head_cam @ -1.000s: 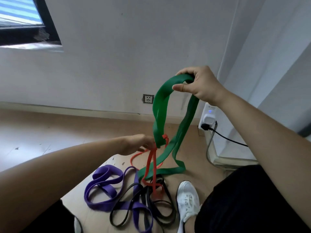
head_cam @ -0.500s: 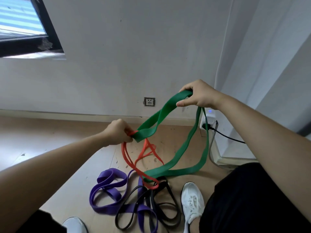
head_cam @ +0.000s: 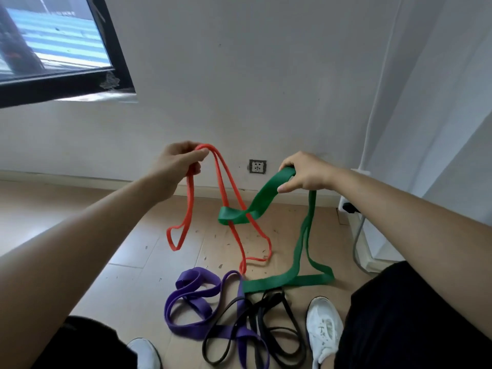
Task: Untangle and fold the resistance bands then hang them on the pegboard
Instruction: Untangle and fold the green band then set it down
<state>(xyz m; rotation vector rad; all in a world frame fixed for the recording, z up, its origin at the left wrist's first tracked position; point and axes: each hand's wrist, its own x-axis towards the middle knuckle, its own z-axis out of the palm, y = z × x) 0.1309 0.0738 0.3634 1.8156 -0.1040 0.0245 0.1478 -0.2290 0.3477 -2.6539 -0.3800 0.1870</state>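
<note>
Gripping red band (head_cam: pixel 189 203) in left hand (head_cam: pixel 177 166), green band (head_cam: pixel 262 198) in right hand (head_cam: pixel 306 173), interlocked midair.

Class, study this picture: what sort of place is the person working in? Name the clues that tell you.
Probably a plain indoor room, perhaps in a home: a wood-look plank floor, a bare white wall with a wall socket low down, and a dark-framed window at the upper left.

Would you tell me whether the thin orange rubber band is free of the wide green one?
Tangled: the orange band passes through a fold in the green band.
</note>
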